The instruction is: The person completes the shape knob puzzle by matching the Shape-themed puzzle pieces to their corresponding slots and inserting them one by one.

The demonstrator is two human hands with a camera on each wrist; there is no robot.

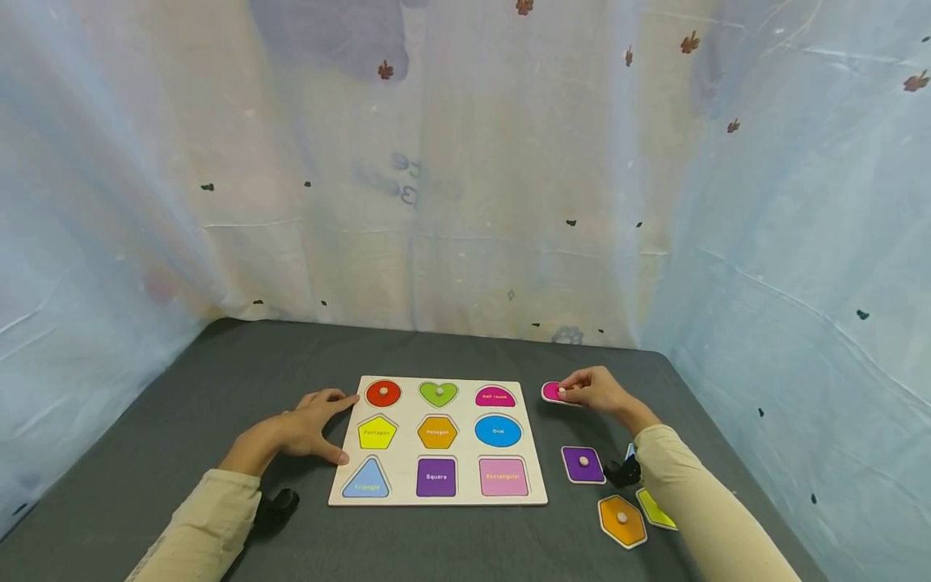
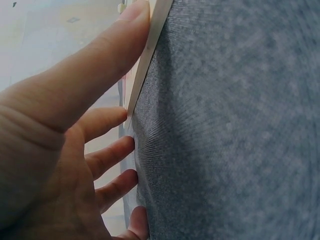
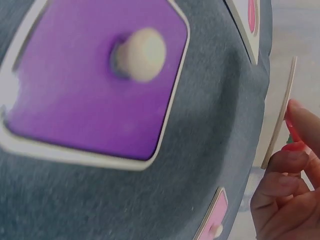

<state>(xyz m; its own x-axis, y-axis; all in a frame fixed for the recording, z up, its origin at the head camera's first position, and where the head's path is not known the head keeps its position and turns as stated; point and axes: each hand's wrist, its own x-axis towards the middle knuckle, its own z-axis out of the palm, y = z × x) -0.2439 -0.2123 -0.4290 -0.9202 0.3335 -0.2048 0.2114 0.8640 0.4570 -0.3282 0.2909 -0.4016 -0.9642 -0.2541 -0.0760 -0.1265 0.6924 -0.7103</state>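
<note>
A white wooden shape-puzzle board (image 1: 465, 443) lies on the table, with the red circle piece (image 1: 378, 397) and green heart piece (image 1: 434, 398) in its top row. My left hand (image 1: 309, 424) rests against the board's left edge, fingers spread; in the left wrist view the thumb (image 2: 112, 55) touches the board's side. Right of the board, my right hand (image 1: 598, 390) pinches the pink half-round piece (image 1: 550, 391) above the table. In the right wrist view that piece (image 3: 280, 117) shows edge-on between the fingers.
Knobbed pieces lie right of the board: a purple square (image 1: 575, 467), an orange hexagon (image 1: 615, 529), a yellow piece (image 1: 657, 511) partly under the right sleeve. A pink piece (image 3: 212, 217) shows low in the right wrist view. A patterned curtain (image 1: 451, 202) surrounds the dark table.
</note>
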